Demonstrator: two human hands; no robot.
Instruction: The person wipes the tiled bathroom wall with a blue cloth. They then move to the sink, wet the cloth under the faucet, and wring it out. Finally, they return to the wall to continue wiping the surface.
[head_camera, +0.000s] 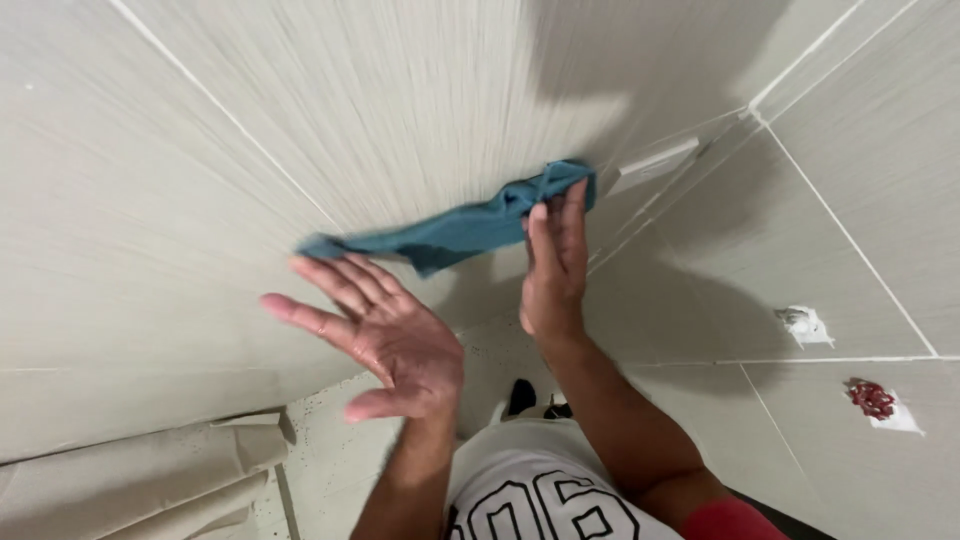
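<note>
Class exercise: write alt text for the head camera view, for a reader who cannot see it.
A person's right hand presses a teal cloth against a pale tiled wall, while the left hand is held open, palm up, just below the cloth's loose end. Rolled brown paper lies on the floor at lower left.

Both forearms are bare from wrist to above the elbow. The left hand and right hand wear no gloves, rings or watch. The shirt is white with large dark block numerals outlined across the chest. A red sleeve edge covers the right upper arm. A dark shoe shows below the shirt hem.
</note>
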